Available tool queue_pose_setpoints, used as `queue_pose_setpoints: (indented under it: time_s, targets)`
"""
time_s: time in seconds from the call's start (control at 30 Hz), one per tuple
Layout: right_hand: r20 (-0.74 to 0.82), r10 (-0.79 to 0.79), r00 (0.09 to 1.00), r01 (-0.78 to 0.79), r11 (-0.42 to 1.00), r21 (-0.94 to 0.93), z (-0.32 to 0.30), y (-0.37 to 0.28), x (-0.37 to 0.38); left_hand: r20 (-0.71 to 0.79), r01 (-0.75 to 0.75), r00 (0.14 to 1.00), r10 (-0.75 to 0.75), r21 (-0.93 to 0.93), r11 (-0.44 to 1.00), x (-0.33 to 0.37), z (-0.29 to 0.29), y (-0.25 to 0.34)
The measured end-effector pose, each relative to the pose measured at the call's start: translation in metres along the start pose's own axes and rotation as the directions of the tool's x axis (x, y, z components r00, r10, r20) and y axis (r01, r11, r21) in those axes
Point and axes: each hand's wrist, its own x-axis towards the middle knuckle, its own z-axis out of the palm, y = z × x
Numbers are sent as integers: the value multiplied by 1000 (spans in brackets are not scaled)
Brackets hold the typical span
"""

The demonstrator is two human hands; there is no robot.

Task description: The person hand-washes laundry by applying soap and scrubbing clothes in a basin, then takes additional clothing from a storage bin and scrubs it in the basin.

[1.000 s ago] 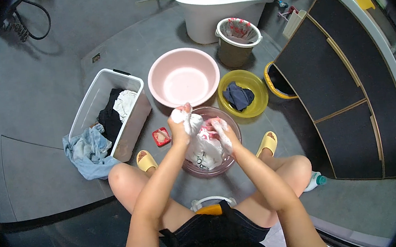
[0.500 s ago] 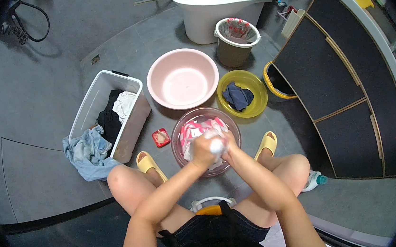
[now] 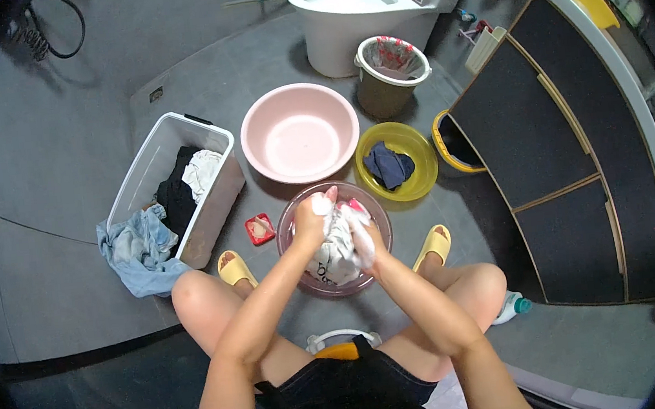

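Worn are a black garment (image 3: pixel 347 408), dark shorts (image 3: pixel 408 383) and yellow slippers (image 3: pixel 234 271) (open at the toe).

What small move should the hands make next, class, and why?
Probably rub the white cloth between the hands: the left hand and right hand both hold it over the purplish basin, and white suds coat their fingers.

Soft, even light, faint shadows on floor (image 3: pixel 251 70), blackened, bent edges
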Motion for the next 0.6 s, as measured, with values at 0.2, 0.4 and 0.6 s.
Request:
queue_pose_setpoints:
  time_s: [0.2, 0.4, 0.6]
  targets:
    - [168, -77, 983, 102, 984, -149, -40, -15, 18, 626, 434, 772, -111, -392, 811, 4, -31, -2]
    - [96, -281, 955, 297, 876, -380, -23, -17, 3, 526, 295, 841, -128, -249, 922, 9, -34, 1]
    - [-53, -84, 995, 78, 991, -105, -20, -2, 15, 135, -20, 987, 85, -426, 904, -12, -7, 14]
